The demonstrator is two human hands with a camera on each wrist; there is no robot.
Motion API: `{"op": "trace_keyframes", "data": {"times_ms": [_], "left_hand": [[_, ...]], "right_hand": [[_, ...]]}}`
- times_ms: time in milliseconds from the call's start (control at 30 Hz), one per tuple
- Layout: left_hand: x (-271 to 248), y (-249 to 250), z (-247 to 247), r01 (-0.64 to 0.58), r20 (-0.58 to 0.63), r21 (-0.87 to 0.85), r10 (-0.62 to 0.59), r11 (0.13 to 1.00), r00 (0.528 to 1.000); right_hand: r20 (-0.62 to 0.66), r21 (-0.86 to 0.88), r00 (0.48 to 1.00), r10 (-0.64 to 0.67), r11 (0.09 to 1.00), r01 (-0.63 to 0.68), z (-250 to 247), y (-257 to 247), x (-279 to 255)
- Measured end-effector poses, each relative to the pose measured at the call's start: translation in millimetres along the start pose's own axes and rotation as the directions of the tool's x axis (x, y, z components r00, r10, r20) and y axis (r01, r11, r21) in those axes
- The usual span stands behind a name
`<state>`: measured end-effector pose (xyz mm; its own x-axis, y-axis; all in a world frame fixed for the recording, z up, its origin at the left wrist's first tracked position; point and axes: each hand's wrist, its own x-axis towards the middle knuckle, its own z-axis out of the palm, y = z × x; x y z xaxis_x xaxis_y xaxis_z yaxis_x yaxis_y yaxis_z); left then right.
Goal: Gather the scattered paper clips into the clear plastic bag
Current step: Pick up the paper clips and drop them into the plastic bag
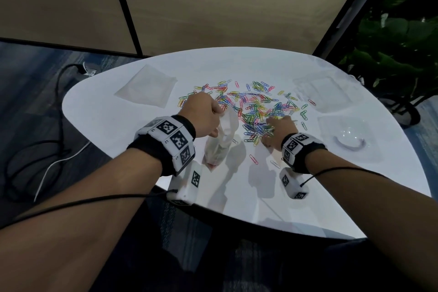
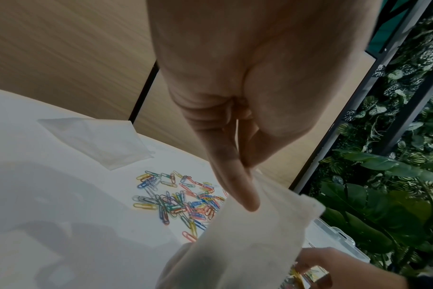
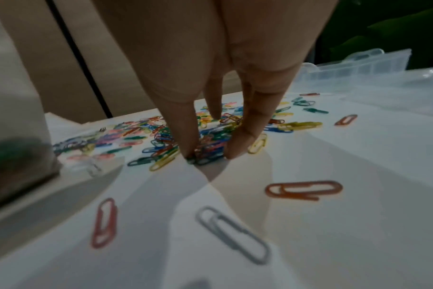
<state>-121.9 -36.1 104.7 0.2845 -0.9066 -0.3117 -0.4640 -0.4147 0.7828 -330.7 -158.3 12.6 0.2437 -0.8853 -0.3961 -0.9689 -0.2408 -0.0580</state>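
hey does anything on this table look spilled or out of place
Yes: coloured paper clips lie spilled across the table, a few strays nearer the edge. The left hand holds the bag upright; the right hand pinches clips.

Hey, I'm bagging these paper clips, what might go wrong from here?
1. The left hand pinches only one top edge of the clear plastic bag, so its mouth may sag shut.
2. The right hand fingers are pinching a small cluster from the colourful paper clip pile; some may drop on the white table short of the bag.
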Motion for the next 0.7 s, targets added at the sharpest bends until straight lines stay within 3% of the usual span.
{"op": "trace_keyframes", "data": {"times_ms": [100,233,300,367,433,500,567,600,700], "left_hand": [[0.9,-2.6,-2.4,0.012,-0.006,0.003,-0.012,1.000,1.000],[1.0,0.7,-0.3,0.012,-0.005,0.010,-0.012,1.000,1.000],[1.2,2.5,2.2,0.004,0.001,0.018,-0.004,1.000,1.000],[1.5,4.0,3.9,-0.001,0.004,0.025,0.001,1.000,1.000],[2.0,4.7,4.4,0.002,0.004,0.029,-0.002,1.000,1.000],[2.5,5.7,5.3,0.008,0.004,0.025,-0.008,1.000,1.000],[1.9,7.6,7.0,0.012,0.012,0.013,-0.012,1.000,1.000],[1.0,9.0,8.3,0.014,0.018,0.007,-0.014,1.000,1.000],[-1.2,12.3,11.6,0.011,0.024,-0.013,-0.010,1.000,1.000]], "right_hand": [[-0.099,-0.051,0.989,-0.107,0.993,0.103,-1.8,-5.2,0.5],[-0.107,0.006,0.991,-0.081,0.997,0.082,-4.6,-1.9,2.6],[-0.125,0.122,0.992,-0.011,0.992,0.026,-9.8,4.8,3.5],[-0.105,0.369,0.989,0.105,0.927,-0.059,-17.3,16.9,6.6],[0.015,0.677,0.985,0.173,0.723,-0.137,-26.0,27.9,9.3],[0.117,0.894,0.985,0.126,0.419,-0.160,-38.4,27.8,4.8],[0.182,0.979,0.983,0.021,0.086,-0.183,-53.1,15.0,-6.7],[0.206,0.978,0.977,-0.050,-0.026,-0.208,-60.7,4.2,-15.9],[0.220,0.963,0.941,-0.258,-0.095,-0.252,-75.7,-31.6,-46.0]]}}
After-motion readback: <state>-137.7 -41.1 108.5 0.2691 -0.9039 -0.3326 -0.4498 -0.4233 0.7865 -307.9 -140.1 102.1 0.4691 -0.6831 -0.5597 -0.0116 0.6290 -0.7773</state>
